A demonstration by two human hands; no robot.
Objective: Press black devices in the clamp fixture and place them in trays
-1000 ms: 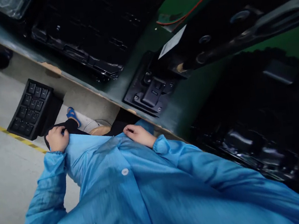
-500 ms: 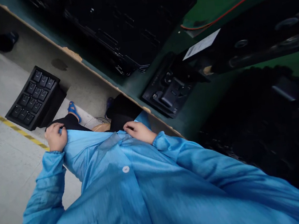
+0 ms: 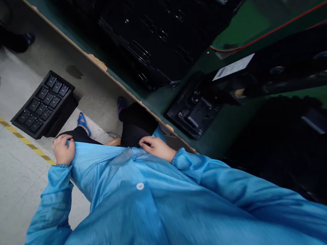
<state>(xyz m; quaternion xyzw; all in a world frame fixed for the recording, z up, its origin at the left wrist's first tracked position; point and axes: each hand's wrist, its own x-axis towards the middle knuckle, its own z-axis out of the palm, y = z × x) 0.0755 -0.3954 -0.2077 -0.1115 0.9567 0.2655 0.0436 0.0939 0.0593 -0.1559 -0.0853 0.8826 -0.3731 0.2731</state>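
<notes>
I look down at my own blue coat (image 3: 151, 216) with its white buttons (image 3: 140, 186). My left hand (image 3: 63, 149) is closed, fingers curled round the coat's lower hem at the left. My right hand (image 3: 157, 148) is closed too, pinching the hem near the middle, just beside the wooden edge of the workbench (image 3: 136, 100). Below the hem show my black trousers (image 3: 135, 126) and blue shoes (image 3: 83, 123).
A black compartment tray (image 3: 43, 105) lies on the grey floor beside a yellow-black tape line (image 3: 7, 127). The green workbench (image 3: 223, 122) on the right carries black moulded plastic parts (image 3: 163, 30), a small black part (image 3: 198, 110), a white label (image 3: 233, 67) and a red cable (image 3: 274, 29).
The view has swung slightly, so the bench and floor tray shift in the picture. Both hands stay on the coat hem in nearly the same place.
</notes>
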